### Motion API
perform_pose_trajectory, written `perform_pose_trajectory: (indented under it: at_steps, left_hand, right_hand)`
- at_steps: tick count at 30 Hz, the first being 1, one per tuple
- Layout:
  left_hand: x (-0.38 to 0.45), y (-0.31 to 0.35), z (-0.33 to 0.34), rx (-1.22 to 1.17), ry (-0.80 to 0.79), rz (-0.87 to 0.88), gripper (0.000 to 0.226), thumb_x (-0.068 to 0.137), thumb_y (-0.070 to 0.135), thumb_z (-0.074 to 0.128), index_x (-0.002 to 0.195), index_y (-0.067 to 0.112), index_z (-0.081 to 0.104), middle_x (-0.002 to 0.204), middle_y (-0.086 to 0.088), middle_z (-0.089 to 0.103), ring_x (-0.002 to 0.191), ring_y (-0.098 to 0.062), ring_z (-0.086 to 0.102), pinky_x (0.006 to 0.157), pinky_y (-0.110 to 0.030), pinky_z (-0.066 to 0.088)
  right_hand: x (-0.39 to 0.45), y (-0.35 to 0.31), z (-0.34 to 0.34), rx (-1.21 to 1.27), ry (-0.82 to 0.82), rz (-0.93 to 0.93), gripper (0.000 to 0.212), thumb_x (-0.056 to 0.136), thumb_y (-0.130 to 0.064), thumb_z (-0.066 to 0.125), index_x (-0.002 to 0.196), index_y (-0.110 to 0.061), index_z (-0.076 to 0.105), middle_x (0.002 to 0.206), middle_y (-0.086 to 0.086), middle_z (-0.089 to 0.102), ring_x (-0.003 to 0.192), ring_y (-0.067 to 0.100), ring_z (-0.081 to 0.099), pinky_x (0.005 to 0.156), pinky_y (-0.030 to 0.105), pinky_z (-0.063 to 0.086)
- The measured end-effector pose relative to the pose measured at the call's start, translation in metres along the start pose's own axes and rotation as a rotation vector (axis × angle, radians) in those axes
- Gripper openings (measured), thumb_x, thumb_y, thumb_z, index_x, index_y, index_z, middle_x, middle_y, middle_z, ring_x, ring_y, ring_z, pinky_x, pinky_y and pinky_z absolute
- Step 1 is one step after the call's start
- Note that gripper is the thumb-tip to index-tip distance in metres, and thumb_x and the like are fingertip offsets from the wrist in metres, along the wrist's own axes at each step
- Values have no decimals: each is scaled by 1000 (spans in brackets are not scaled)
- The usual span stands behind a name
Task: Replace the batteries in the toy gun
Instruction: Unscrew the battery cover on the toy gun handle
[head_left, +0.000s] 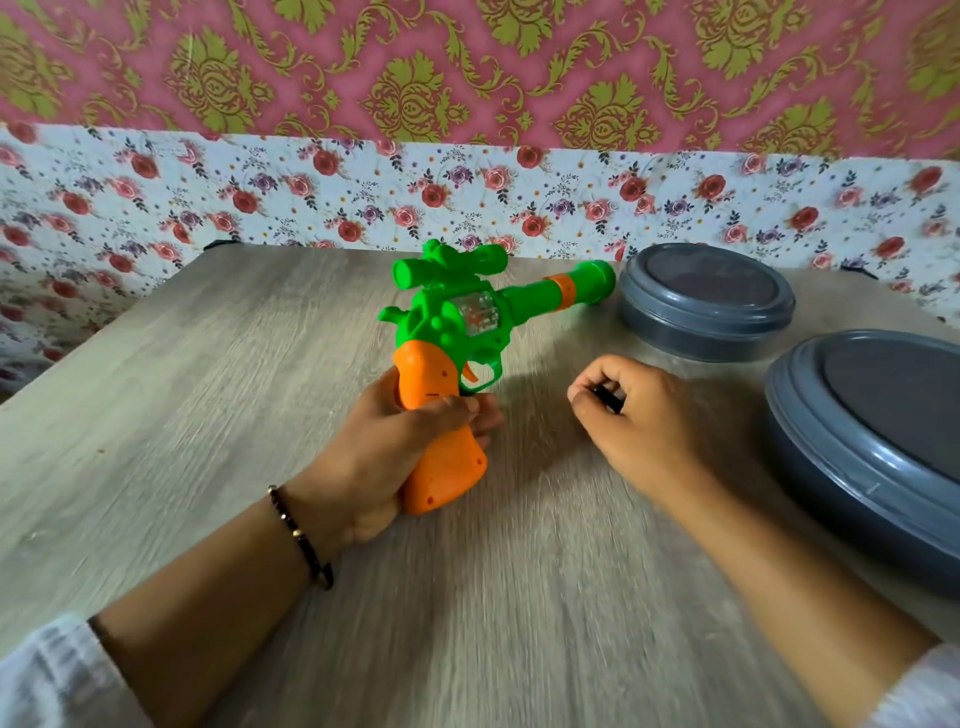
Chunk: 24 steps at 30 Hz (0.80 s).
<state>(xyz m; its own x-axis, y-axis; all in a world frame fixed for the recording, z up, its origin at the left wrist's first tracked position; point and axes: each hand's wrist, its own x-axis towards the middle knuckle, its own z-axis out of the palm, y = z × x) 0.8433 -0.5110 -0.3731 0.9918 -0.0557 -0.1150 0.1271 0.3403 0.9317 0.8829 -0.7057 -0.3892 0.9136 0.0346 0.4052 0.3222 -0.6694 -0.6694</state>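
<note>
Just right of the toy gun (457, 332), your right hand (631, 415) curls its fingers on a small dark object (609, 399), so keep your left hand (395, 457) clamped round the orange grip and bring that object to its cover.

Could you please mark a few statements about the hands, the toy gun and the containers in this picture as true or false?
1. The left hand grips the toy gun by its orange handle. True.
2. The toy gun's barrel points toward the person. False: it points away, toward the farther grey container.
3. The right hand is curled round a small dark object. True; blur hides what the object is.
4. Both grey containers stand with their lids off. False: both the farther one and the nearer grey container are lidded.
5. A bracelet sits on the right wrist. False: it is on the left wrist.
</note>
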Motion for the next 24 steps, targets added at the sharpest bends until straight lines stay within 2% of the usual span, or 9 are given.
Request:
perform_pose_trajectory:
  at_steps: [4, 9, 14, 17, 20, 24]
  left_hand:
    - [3, -3, -3, -39, -17, 2, 37, 87, -5, 54, 123, 2, 49, 103, -21, 70, 97, -33, 69, 80, -42, 57]
    - [5, -3, -6, -135, -37, -7, 34, 87, -5, 52, 120, 3, 50, 95, -17, 72, 98, -31, 69, 79, -43, 57]
    - [5, -3, -4, -167, -19, -8, 24, 88, -5, 52, 111, 2, 53, 82, -12, 71, 80, -23, 72, 77, -44, 57]
    - [4, -3, -2, -127, 6, 8, 27, 87, -4, 56, 113, 1, 52, 76, -7, 70, 74, -20, 71, 81, -48, 56]
    - [2, -3, -2, -101, 14, 18, 32, 87, -4, 56, 118, 4, 51, 78, -6, 72, 80, -22, 70, 91, -56, 49]
    - [0, -1, -2, -93, -4, 14, 31, 88, -5, 53, 115, 8, 51, 79, -5, 72, 82, -22, 70, 88, -53, 49]
  right_hand:
    - [1, 2, 1, -14, -1, 10, 14, 80, -11, 62, 72, -22, 66, 66, -15, 62, 66, 4, 58, 58, 23, 42]
    - [1, 1, 0, -58, 15, 29, 17, 81, -10, 59, 75, -17, 73, 72, -7, 69, 70, 10, 62, 65, 29, 51]
    - [0, -1, -1, 20, 78, 23, 17, 86, -10, 57, 81, -16, 72, 74, -5, 69, 72, 16, 64, 68, 33, 52]
    - [-4, -10, -1, -68, 152, -130, 16, 87, -13, 56, 87, -18, 71, 81, -5, 70, 69, 16, 62, 63, 31, 50]
    - [-10, -20, 4, -122, 158, -319, 15, 83, -15, 54, 84, -17, 69, 79, -3, 67, 62, 15, 57, 55, 33, 48]
    - [-17, -26, 7, -201, 106, -408, 14, 83, -17, 54, 83, -17, 67, 76, -5, 62, 57, 10, 51, 50, 30, 44]
